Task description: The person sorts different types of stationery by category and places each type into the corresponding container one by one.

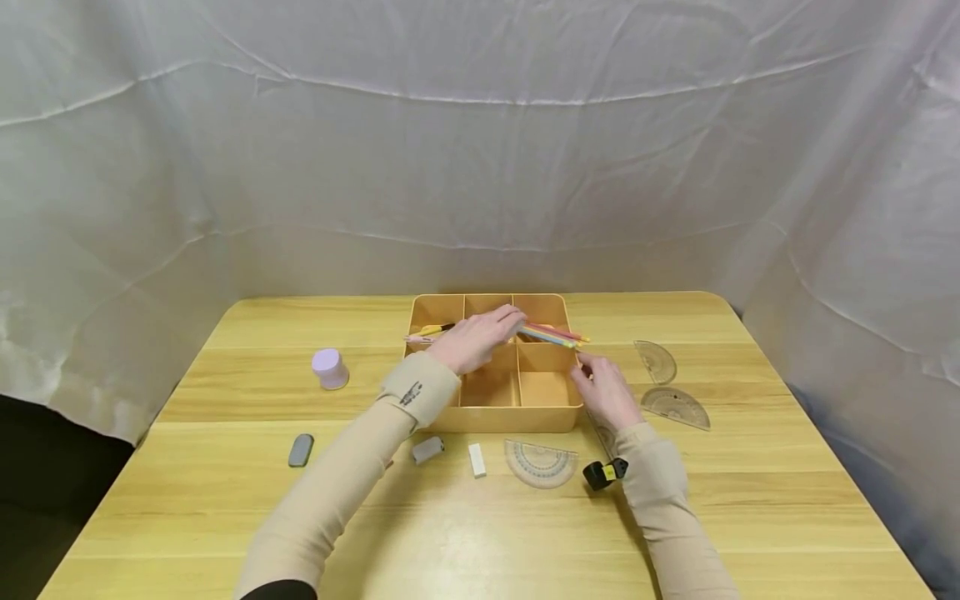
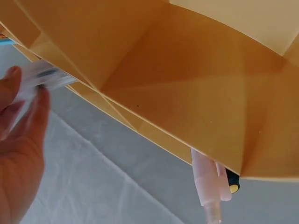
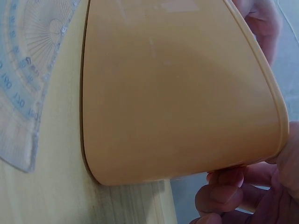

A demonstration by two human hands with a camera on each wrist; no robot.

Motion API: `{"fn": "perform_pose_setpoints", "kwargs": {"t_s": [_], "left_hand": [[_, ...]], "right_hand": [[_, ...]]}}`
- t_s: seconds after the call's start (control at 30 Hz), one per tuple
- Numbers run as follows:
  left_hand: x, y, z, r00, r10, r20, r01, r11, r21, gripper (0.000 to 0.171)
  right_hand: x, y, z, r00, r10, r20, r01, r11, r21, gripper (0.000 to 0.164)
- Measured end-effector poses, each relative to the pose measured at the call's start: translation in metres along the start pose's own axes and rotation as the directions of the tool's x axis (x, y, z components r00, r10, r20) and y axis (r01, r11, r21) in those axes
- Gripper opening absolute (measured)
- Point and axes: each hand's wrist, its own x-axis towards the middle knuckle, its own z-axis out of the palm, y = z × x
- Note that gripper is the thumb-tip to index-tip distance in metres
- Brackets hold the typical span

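A tan divided box (image 1: 502, 420) stands at the middle of the table. My left hand (image 1: 477, 340) reaches over its back middle compartment. In the left wrist view, the left thumb and fingers pinch a clear plastic item (image 2: 51, 79) with a dark mark; its exact kind is unclear. My right hand (image 1: 609, 392) grips the box's right side near the front corner, thumb at the rim and fingers (image 3: 226, 193) curled against the wall. Colored pencils (image 1: 555, 334) lean out of the back right compartment. A pale pink pen (image 2: 204, 175) and a yellow-and-black pen (image 1: 433, 330) rest at the back left.
Clear protractors (image 1: 542, 463) lie in front and to the right of the box. Nearby are a white eraser (image 1: 477, 460), a small grey block (image 1: 428, 450) and a black object with a yellow label (image 1: 600, 475). A lilac jar (image 1: 330, 369) and grey oblong (image 1: 301, 450) are left.
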Motion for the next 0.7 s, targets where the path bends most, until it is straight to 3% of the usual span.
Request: {"fn": "perform_pose_setpoints", "kwargs": {"t_s": [0.2,0.3,0.4,0.47,0.57,0.7], "left_hand": [[-0.006,0.002,-0.003,0.987,-0.113,0.118,0.122,0.990,-0.076,0.056],[-0.014,0.003,-0.009,0.985,-0.126,0.118,0.143,0.978,-0.153,0.058],[-0.027,0.001,-0.021,0.981,-0.167,0.102,0.188,0.951,-0.247,0.054],[-0.038,-0.005,-0.030,0.973,-0.215,0.087,0.231,0.923,-0.308,0.054],[-0.059,-0.020,-0.044,0.945,-0.314,0.088,0.323,0.865,-0.384,0.057],[-0.093,-0.050,-0.056,0.876,-0.460,0.145,0.471,0.752,-0.462,0.064]], "right_hand": [[0.000,-0.001,0.000,1.000,0.008,0.005,-0.008,1.000,0.002,0.022],[0.000,-0.001,-0.001,1.000,0.011,0.003,-0.011,1.000,0.003,0.020],[0.000,-0.001,-0.002,1.000,0.012,0.007,-0.012,1.000,0.005,0.020],[0.000,-0.001,-0.002,1.000,0.014,0.007,-0.014,1.000,0.002,0.019],[0.001,0.001,-0.003,1.000,0.012,0.003,-0.012,1.000,-0.002,0.019],[0.001,0.003,-0.003,1.000,0.010,0.003,-0.010,1.000,-0.003,0.019]]}}
